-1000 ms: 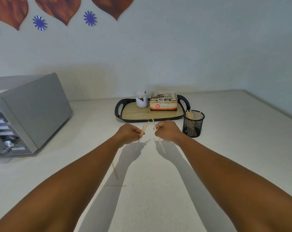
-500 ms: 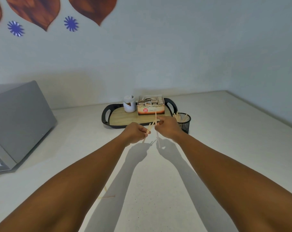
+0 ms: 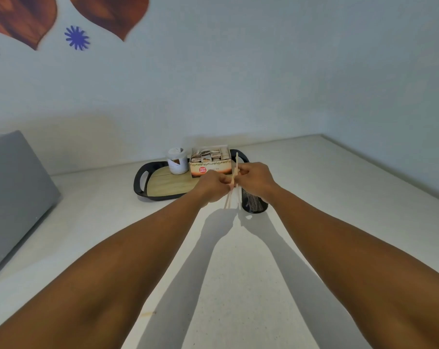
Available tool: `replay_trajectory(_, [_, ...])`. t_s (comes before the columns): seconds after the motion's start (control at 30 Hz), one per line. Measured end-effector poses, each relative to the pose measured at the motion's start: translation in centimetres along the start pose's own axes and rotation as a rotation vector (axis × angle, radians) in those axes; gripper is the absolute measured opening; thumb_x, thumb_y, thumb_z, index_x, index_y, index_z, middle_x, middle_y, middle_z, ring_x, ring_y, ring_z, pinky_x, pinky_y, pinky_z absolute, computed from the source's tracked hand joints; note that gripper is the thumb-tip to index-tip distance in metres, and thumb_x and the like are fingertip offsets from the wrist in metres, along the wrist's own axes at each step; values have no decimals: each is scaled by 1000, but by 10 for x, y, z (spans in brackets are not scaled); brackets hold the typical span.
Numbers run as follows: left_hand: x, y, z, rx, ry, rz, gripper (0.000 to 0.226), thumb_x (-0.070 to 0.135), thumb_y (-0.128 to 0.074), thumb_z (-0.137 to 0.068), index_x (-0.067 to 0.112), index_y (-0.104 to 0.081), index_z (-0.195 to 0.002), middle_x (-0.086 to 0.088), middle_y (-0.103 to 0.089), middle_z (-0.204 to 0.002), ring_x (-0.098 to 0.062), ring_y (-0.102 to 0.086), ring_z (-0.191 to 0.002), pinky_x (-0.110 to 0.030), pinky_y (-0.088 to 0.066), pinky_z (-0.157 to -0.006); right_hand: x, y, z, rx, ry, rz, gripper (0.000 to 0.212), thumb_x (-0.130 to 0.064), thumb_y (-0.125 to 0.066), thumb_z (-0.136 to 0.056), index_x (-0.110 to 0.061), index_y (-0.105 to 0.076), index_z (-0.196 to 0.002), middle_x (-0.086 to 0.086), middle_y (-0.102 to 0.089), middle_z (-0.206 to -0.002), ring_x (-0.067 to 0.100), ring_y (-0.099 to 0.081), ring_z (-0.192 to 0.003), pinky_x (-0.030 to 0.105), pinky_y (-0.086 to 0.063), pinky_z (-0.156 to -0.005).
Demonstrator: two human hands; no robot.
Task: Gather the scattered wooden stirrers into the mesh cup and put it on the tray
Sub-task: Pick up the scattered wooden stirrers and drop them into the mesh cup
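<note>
- The left hand [image 3: 213,185] and right hand [image 3: 256,178] meet above the desk [image 3: 238,273], both closed around one bundle of wooden stirrers [image 3: 234,172], which stands nearly upright.
- The black mesh cup [image 3: 254,204] stands on the desk just under the right hand, at 5 o'clock from the tray [image 3: 141,183].
- The tray carries a white jar [image 3: 177,161] and a box of sachets [image 3: 210,161].
- A grey microwave [image 3: 14,192] sits at 9 o'clock.
</note>
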State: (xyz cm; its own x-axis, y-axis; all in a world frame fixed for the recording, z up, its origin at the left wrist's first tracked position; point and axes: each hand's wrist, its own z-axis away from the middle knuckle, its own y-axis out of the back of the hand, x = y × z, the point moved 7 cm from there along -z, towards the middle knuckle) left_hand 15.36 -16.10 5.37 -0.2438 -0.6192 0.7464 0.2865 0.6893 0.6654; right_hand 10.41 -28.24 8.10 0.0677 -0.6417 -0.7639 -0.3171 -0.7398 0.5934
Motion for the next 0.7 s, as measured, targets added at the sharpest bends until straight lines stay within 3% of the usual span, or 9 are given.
replay_trajectory(0.07, [7, -2, -8, 35, -6, 29, 10, 19, -65, -95, 18, -75, -97, 7, -61, -71, -9, -49, -62, -21, -37, -53, 3, 12, -5, 67, -24, -24, 28, -6, -62, -86, -14, -74, -110, -10, -58, -67, 15, -53, -71, 18, -39, -57])
replay_trajectory(0.13, [14, -3, -16, 76, -33, 44, 12, 18, -65, -96, 19, -73, -87, 5, -61, -71, -12, -50, -65, -22, -37, -55, 8, 24, -10, 143, -51, -37, 25, -2, -58, -85, -8, -73, -105, 1, -62, -72, 18, -53, -73, 26, -46, -63])
replay_trajectory(0.2, [23, -3, -22, 129, -68, 69, 13, 16, -64, -96, 18, -75, -90, 3, -64, -77, -10, -53, -68, -22, -39, -62, 15, 34, -16, 211, -66, -73, 28, -1, -57, -83, -2, -71, -107, 12, -67, -81, 20, -54, -73, 34, -50, -73])
replay_trajectory(0.33, [40, -1, -35, 218, -129, 87, 19, 19, -63, -97, 16, -77, -110, 2, -71, -93, -10, -62, -83, -23, -45, -79, 21, 51, -28, 295, -74, -126, 37, -4, -59, -85, -9, -68, -121, 3, -66, -85, 16, -58, -75, 31, -53, -79])
replay_trajectory(0.43, [49, 0, -44, 254, -154, 131, 20, 20, -65, -95, 16, -77, -111, 0, -75, -100, -14, -67, -91, -31, -54, -87, 27, 56, -36, 318, -82, -129, 38, -5, -59, -86, -10, -67, -123, 5, -68, -92, 15, -61, -79, 26, -52, -79])
replay_trajectory(0.57, [57, -2, -53, 277, -167, 138, 20, 16, -66, -94, 16, -78, -110, -5, -76, -101, -14, -69, -86, -30, -53, -83, 34, 57, -45, 336, -80, -93, 36, -5, -60, -86, -10, -68, -121, 9, -72, -100, 17, -63, -84, 27, -53, -83])
replay_trajectory(0.7, [59, -9, -59, 277, -161, 72, 19, 17, -67, -93, 18, -79, -108, -2, -77, -102, -16, -70, -93, -30, -54, -87, 42, 53, -50, 320, -81, -52, 33, -4, -60, -86, -7, -70, -117, 11, -72, -106, 22, -66, -93, 30, -54, -86])
